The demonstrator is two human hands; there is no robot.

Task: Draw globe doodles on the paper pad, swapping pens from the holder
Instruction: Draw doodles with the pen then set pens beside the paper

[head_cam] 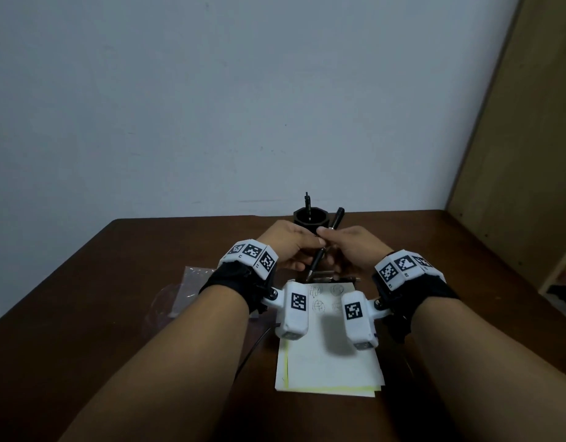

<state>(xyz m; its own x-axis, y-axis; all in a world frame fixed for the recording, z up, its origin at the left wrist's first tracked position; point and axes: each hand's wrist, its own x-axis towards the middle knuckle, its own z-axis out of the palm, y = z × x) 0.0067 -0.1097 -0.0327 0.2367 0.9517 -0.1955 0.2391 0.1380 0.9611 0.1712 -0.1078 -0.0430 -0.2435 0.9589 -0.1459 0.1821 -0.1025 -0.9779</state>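
Observation:
A white paper pad (329, 362) lies on the brown table in front of me, with small globe doodles (320, 304) near its far edge. Above that far edge both hands meet on one black pen (318, 260), tilted with its tip pointing down at the pad. My left hand (291, 247) grips its lower barrel. My right hand (348, 247) pinches its upper part, whose end (338, 216) sticks out above my fingers. Behind my hands stands a black pen holder (310, 218) with one dark pen (307, 205) upright in it.
A clear plastic sleeve (189, 291) lies on the table (116, 282) left of the pad. A thin dark cable (253, 349) runs beside the pad's left edge. A wooden cabinet (530, 154) stands at the right, a pale wall behind the table.

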